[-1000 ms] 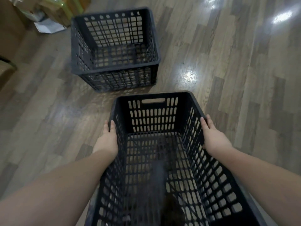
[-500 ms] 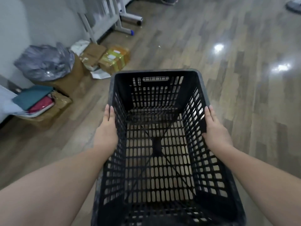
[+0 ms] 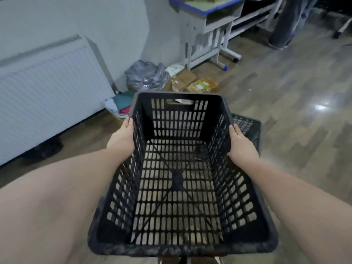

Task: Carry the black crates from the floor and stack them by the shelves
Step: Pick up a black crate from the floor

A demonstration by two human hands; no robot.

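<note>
- Item 1, black crate (image 3: 181, 187): I log it held up off the wooden floor (image 3: 285, 111), open side up, empty, its slotted base showing the floor planks through it. A handle slot sits in the far wall.
- Item 2, left hand (image 3: 122, 138): pressed flat against the outside of the crate's left wall near the far corner, fingers (image 3: 130, 123) reaching to the rim. I count it as gripping the crate from that side.
- Item 3, right hand (image 3: 241, 142): laid on the outside of the right wall, opposite the left, fingertips at the rim. It is clamping the crate too; both forearms run back along the crate's long sides.
- Item 4, second black crate (image 3: 247, 128): on the floor just beyond the right hand, mostly hidden behind the carried one; only a corner shows.
- Item 5, white radiator (image 3: 47, 88): along the wall at the left.
- Item 6, grey plastic bag (image 3: 146, 76): on the floor by the wall, with cardboard boxes (image 3: 190, 83) just beside it and folded cloths (image 3: 120, 103) near the crate's far left corner.
- Item 7, desk with white metal legs (image 3: 209, 35): past the boxes, blue-edged top, items on it too blurred to name.
- Item 8, another person's trouser legs (image 3: 289, 21): upper right, standing on the floor.
</note>
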